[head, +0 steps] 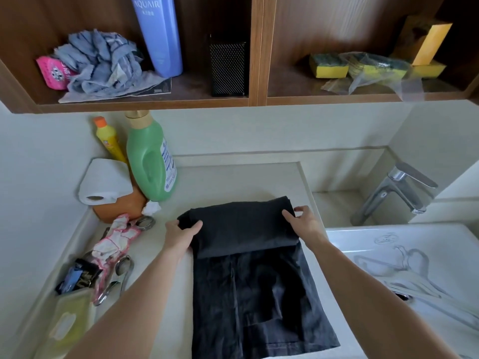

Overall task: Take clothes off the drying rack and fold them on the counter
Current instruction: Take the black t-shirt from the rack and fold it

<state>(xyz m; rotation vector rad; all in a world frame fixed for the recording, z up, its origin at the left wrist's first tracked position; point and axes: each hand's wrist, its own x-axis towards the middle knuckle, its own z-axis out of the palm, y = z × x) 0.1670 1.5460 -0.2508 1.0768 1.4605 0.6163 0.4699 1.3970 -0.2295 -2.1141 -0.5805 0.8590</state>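
while on the counter (233, 182), dark garment (254, 281); clear hangers (404, 273) in the sink (440, 237)

A green detergent bottle (151, 156) stood beside a yellow bottle (110, 141) and a paper roll (103, 181), while sponges (329, 65) lay on the wooden shelf (256, 102) above a chrome faucet (396, 190).

a dark garment (248, 275) lies on the pale counter (233, 177), its far end folded back over itself toward the near side. the left hand (181, 233) grips the fold's left edge, thumb on top; the right hand (302, 221) pinches its right edge. to the far left stand a green bottle (150, 159), a yellow bottle (108, 139) and a paper roll (103, 181). a white sink (404, 257) with hangers (414, 278) and a tap (396, 190) sits on the right.
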